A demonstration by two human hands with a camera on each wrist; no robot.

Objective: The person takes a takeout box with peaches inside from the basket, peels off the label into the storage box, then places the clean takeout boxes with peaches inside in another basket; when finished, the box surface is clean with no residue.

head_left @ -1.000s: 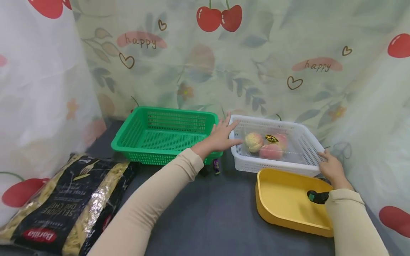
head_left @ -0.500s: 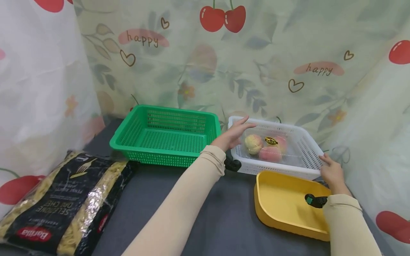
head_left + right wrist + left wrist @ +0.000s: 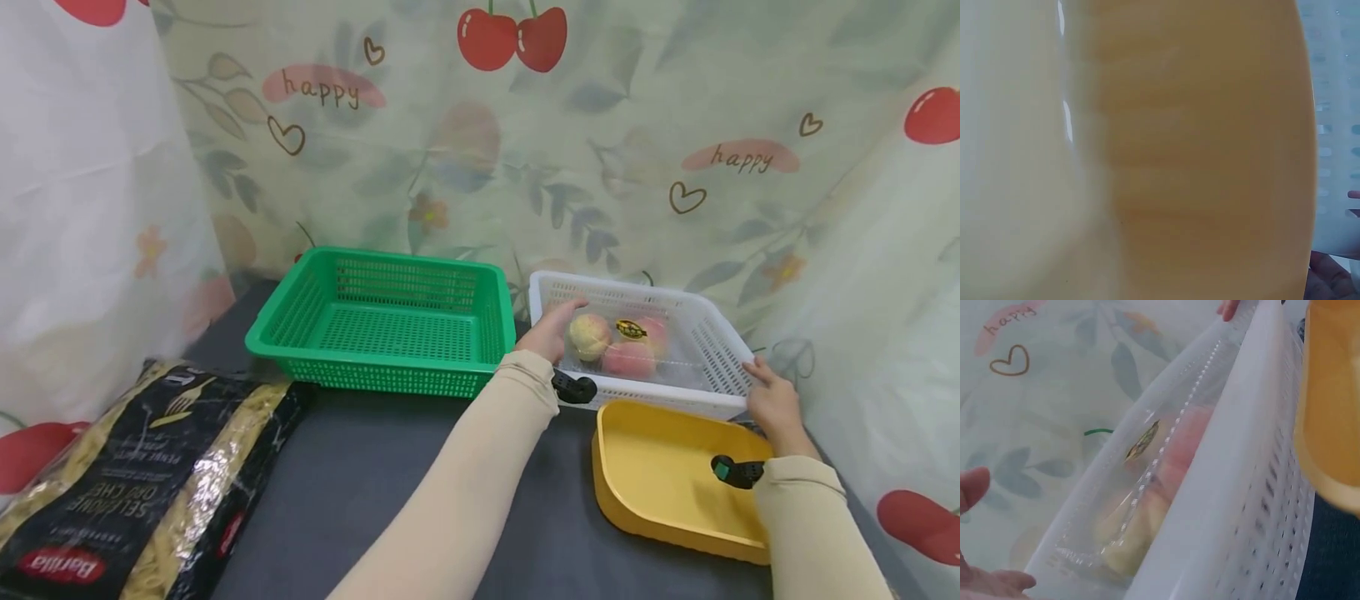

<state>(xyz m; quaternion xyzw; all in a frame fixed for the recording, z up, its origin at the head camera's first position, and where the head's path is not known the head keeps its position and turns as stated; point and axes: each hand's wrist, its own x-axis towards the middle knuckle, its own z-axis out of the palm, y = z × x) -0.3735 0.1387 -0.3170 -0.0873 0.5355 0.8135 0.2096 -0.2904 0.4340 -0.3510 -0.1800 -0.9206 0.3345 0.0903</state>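
A white plastic basket (image 3: pixel 660 392) stands at the back right. Inside it lies a clear plastic pack with several peaches (image 3: pixel 628 360) and a black-and-gold label. At the basket's left end is my left hand (image 3: pixel 546 335), its fingers spread apart in the left wrist view, one fingertip by the basket's rim (image 3: pixel 1054 540). My right hand (image 3: pixel 776 408) holds the basket's right end by the rim. In the right wrist view its fingers (image 3: pixel 1332 281) show only at the lower right corner, by the white basket.
A yellow tray (image 3: pixel 675 492) stands in front of the white basket, under the right forearm. Left of the basket is a green basket (image 3: pixel 375 367) with nothing in it. A large bag of Barilla pasta (image 3: pixel 142 483) lies at the front left. Patterned curtains close in the back and sides.
My left hand has moved right and down, from between the two baskets to the white basket's left end. The right hand stays at the right rim.
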